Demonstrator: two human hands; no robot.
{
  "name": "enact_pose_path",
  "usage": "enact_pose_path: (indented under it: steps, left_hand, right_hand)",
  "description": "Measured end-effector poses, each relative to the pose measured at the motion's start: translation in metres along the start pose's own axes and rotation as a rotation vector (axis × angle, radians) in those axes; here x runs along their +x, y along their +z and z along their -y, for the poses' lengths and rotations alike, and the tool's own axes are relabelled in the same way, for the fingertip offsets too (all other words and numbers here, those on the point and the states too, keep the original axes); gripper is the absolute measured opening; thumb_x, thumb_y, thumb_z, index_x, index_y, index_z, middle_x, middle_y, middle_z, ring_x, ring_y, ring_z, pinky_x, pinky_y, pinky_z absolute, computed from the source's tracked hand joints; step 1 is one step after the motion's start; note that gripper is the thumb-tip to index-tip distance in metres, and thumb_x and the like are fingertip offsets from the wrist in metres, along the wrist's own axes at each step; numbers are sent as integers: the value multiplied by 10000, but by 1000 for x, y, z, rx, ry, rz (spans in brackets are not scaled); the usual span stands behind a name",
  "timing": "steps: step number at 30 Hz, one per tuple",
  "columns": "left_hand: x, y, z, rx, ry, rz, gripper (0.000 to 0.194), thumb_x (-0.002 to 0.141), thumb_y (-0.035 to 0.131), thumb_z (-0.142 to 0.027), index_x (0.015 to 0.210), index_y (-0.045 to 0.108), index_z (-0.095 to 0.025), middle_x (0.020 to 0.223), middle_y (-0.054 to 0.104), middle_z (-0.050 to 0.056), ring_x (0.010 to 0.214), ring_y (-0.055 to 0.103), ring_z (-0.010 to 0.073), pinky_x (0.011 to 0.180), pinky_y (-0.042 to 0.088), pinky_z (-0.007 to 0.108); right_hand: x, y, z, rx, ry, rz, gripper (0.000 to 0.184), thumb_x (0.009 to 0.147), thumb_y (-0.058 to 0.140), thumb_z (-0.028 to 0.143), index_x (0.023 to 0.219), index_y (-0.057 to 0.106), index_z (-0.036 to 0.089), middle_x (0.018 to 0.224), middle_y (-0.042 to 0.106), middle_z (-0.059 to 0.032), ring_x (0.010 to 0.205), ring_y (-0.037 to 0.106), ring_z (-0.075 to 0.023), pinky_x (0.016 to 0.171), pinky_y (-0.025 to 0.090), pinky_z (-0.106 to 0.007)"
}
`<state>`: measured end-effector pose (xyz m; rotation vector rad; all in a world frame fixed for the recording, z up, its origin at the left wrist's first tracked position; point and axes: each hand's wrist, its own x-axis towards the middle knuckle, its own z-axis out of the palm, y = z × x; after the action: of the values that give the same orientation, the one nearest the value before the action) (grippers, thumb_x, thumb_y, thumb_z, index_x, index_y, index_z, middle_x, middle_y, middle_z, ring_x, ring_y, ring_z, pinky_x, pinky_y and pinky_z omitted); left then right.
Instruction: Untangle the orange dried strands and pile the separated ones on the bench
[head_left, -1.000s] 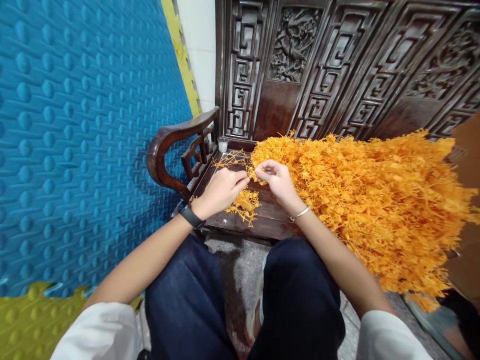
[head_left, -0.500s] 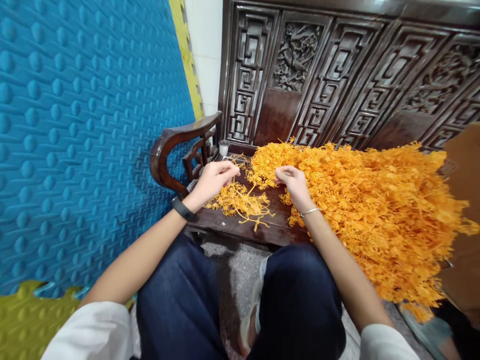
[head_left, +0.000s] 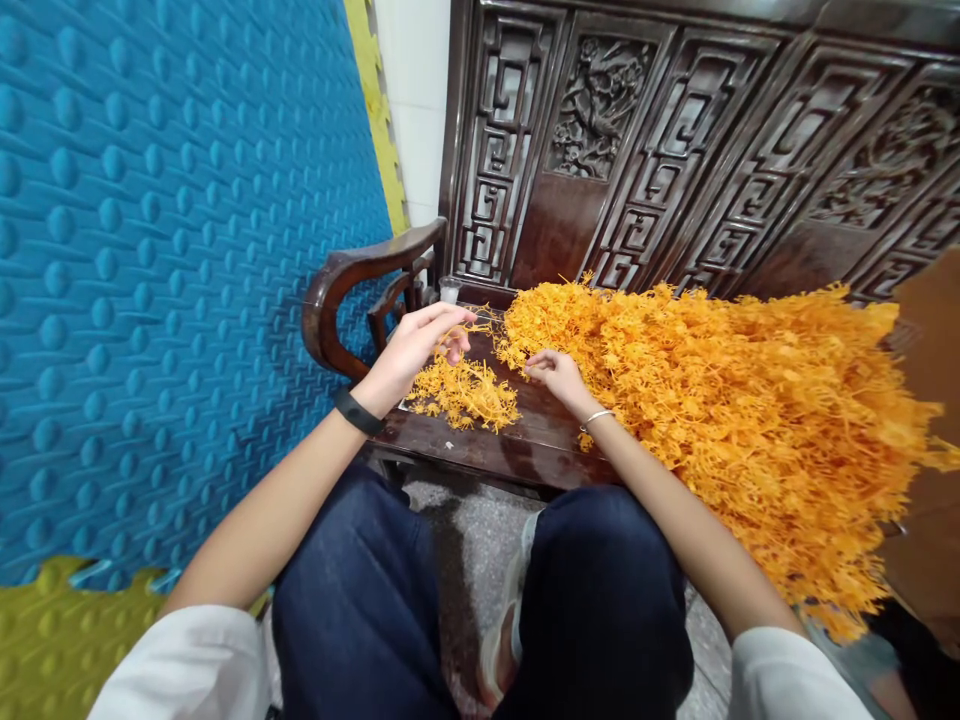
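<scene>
My left hand [head_left: 429, 343] is over the left part of the dark wooden seat, its fingers apart and nothing plainly held. Thin orange strands [head_left: 484, 322] show just past its fingertips. Below it lies a small loose heap of orange artificial flower sprigs [head_left: 466, 393]. My right hand [head_left: 553, 375] is closed in a pinch at the left edge of a big pile of the same orange sprigs [head_left: 720, 400]. Whatever its fingertips hold is too small to make out.
The wooden bench seat [head_left: 487, 455] has a curved armrest [head_left: 330, 285] on the left and a carved backrest [head_left: 559, 230] behind. A small clear cup [head_left: 449, 290] stands in the back corner. Blue foam matting [head_left: 187, 250] rises on the left; brown cardboard [head_left: 934, 330] is far right.
My left hand has risen slightly and its fingers have spread. My right hand has shifted left and down. The sprig stems sticking out toward the seat's front now lie closer to the small heap.
</scene>
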<state>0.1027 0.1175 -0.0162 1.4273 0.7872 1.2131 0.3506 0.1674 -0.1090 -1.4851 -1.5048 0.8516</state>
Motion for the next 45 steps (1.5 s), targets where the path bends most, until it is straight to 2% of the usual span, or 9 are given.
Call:
enact_pose_path:
  steps: [10,15,19,25,29,31,36,42,45]
  left_hand:
    - [-3,-10,-10,-101,24,-2,371,852,494,-430,1024,621,-127,877,686,71,592,591,95,591,486,237]
    - [-3,-11,-10,-49,50,-41,396,854,468,-433,1064,608,-129,1015,678,105,672,616,109,590,488,222]
    - [-3,-7,-8,-54,102,-10,376,849,490,-428,1056,607,-137,1056,672,103,714,634,122,582,492,225]
    - [-11,1,-11,17,29,289,514,866,473,-493,1248,483,-149,807,711,65,579,643,132,557,490,249]
    - [-17,7,-12,92,-102,490,643,862,451,-557,1371,354,-177,724,704,57,464,623,142,457,465,248]
    - [-17,7,-12,104,-79,415,596,866,467,-529,1346,395,-183,695,689,36,415,588,122,411,437,228]
    - [-9,0,-13,139,3,-9,409,851,512,-480,1036,614,-130,513,572,-21,314,409,55,324,282,183]
    - [0,-2,5,159,44,92,479,701,728,-352,1126,619,-160,1004,692,71,818,642,135,671,499,223]
    - [1,-2,10,107,124,48,385,747,695,-350,1091,656,-183,1027,696,55,890,639,144,789,493,260]
  right_hand:
    - [-8,12,1,43,34,229,94,581,707,159,632,628,157,567,616,31,535,536,-92,523,444,-213]
    - [-19,14,29,292,6,184,253,814,563,424,844,611,178,764,657,-24,641,629,-107,618,527,-238]
    - [-33,17,57,592,141,238,492,840,418,636,980,553,184,858,668,-78,624,676,-156,604,573,-310]
    - [-43,19,73,735,82,180,270,755,664,414,908,582,208,965,657,-46,812,648,-150,741,573,-317]
    - [-40,12,71,689,-54,58,322,643,720,241,934,584,226,910,629,-10,879,613,-147,833,539,-313]
    - [-38,5,71,644,-152,-1,311,654,689,244,942,571,237,943,611,-18,928,600,-157,861,527,-324]
    - [-43,-12,76,536,-311,-122,250,734,602,250,977,544,263,1063,569,-47,1085,540,-191,891,516,-341]
    - [-60,-5,90,561,-289,30,273,716,616,212,972,545,274,962,565,-16,973,570,-161,885,515,-326]
    - [-65,2,91,597,-217,160,304,678,674,202,956,568,264,885,559,9,850,580,-129,841,530,-311]
